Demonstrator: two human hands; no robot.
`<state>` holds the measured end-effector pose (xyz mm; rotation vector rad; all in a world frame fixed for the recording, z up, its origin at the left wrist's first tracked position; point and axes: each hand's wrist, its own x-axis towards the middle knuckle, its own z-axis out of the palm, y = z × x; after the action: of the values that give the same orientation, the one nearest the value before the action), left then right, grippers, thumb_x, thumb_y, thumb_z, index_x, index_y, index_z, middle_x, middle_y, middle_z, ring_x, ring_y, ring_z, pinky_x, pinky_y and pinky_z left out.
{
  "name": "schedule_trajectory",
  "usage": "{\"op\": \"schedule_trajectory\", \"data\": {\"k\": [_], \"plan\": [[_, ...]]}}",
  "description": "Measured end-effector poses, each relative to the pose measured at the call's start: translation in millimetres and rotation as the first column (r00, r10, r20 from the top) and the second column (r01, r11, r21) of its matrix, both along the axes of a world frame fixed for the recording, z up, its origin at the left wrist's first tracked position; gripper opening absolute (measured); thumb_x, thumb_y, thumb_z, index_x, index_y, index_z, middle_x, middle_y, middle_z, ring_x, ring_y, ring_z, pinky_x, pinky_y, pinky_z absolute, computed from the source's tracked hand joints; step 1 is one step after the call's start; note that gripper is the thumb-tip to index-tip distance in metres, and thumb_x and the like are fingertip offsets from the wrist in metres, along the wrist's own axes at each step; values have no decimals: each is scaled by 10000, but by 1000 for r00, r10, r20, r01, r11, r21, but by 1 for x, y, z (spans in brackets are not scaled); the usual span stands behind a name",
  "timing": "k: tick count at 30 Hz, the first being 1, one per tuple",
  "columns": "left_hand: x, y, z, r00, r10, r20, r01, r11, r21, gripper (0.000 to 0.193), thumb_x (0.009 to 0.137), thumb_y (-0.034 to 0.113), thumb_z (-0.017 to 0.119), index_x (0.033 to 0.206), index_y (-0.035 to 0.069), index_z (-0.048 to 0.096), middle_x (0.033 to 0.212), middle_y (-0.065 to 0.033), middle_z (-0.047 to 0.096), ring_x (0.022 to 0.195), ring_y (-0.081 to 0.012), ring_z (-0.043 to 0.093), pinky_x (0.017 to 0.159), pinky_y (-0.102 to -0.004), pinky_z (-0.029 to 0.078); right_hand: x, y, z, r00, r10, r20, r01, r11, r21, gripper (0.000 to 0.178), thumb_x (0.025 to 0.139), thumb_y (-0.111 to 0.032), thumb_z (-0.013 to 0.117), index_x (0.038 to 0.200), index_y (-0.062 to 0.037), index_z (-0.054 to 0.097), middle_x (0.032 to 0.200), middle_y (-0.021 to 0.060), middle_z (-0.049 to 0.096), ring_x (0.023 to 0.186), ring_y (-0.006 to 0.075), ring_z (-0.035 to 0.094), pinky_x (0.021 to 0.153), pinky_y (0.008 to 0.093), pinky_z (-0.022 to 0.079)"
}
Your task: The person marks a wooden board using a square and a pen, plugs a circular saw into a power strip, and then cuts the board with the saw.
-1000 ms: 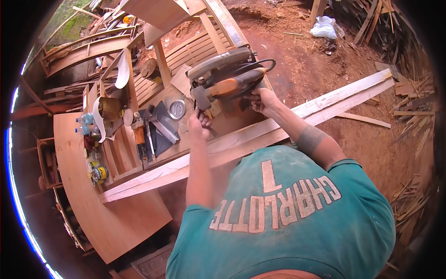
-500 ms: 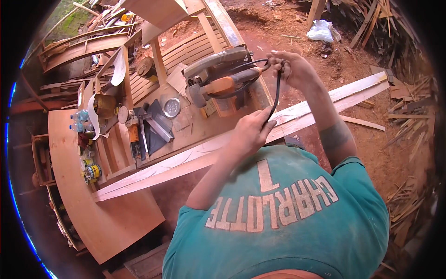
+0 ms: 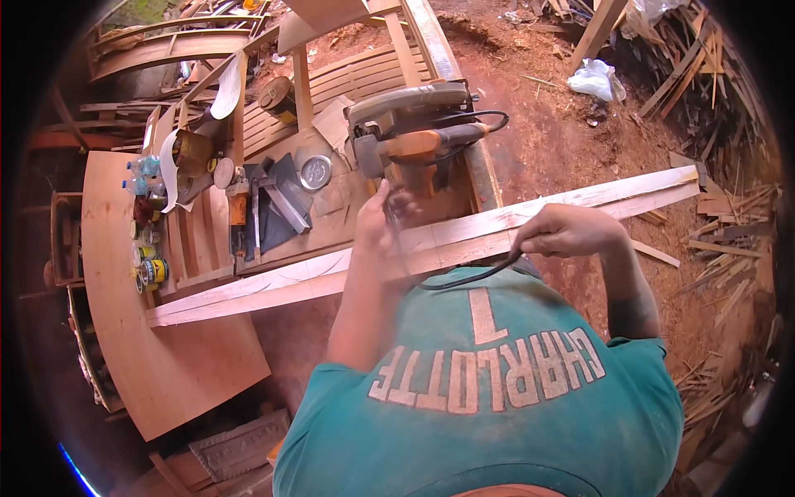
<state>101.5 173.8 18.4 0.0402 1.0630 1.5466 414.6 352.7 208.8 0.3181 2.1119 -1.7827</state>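
A black power cord (image 3: 472, 282) sags in a loop between my hands, in front of my green shirt. My right hand (image 3: 575, 230) is closed round one part of it, above the right part of a long pale board (image 3: 323, 263). My left hand (image 3: 383, 222), somewhat blurred, pinches the cord near the far edge of the board. Just beyond that hand sits a power saw (image 3: 418, 142) with an orange body and grey guard, resting on the workbench. Pencil-like curved lines mark the board's left part.
An orange grinder (image 3: 238, 219), a dark square-edged tool (image 3: 281, 207) and a round metal lid (image 3: 315, 172) lie on the bench. Tins (image 3: 152, 272) and plastic bottles (image 3: 142, 176) stand on a curved plywood sheet (image 3: 178, 364) at left. Wood scraps (image 3: 737, 240) cover the right-hand ground.
My right hand has come down and nearer from beside the saw, drawing the cord along. My left hand has moved left and farther out, toward the saw.
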Motion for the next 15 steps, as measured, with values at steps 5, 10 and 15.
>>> {"op": "schedule_trajectory", "data": {"k": [5, 10, 15], "plan": [[-84, 17, -11, 965, 189, 183, -166, 977, -135, 210, 1088, 264, 559, 1007, 73, 585, 651, 50, 366, 492, -63, 302, 453, -236, 293, -39, -28, -30, 982, -190, 9, 190, 981, 29, 278, 1032, -223, 591, 1115, -1, 734, 735, 33, 599, 649, 131, 552, 598, 326, 457], [-86, 44, 98, 984, 107, -141, -101, 994, 47, 226, 1081, 244, 574, 1103, 32, 651, 655, 52, 413, 497, -52, 342, 460, -230, 311, -47, -38, -48, 937, -223, 269, 206, 974, 90, 391, 1093, -322, 533, 1182, 24, 693, 806, 54, 664, 679, 161, 673, 629, 338, 587], [71, 36, 177, 638, -315, -703, 524, 847, 96, 306, 1054, 209, 622, 1274, 12, 702, 838, -32, 708, 627, -113, 631, 564, -262, 517, -30, -2, -43, 592, -797, 117, 534, 280, -797, 650, 1076, -504, 526, 1422, 46, 543, 1099, 156, 710, 817, 198, 737, 694, 322, 625]]}}
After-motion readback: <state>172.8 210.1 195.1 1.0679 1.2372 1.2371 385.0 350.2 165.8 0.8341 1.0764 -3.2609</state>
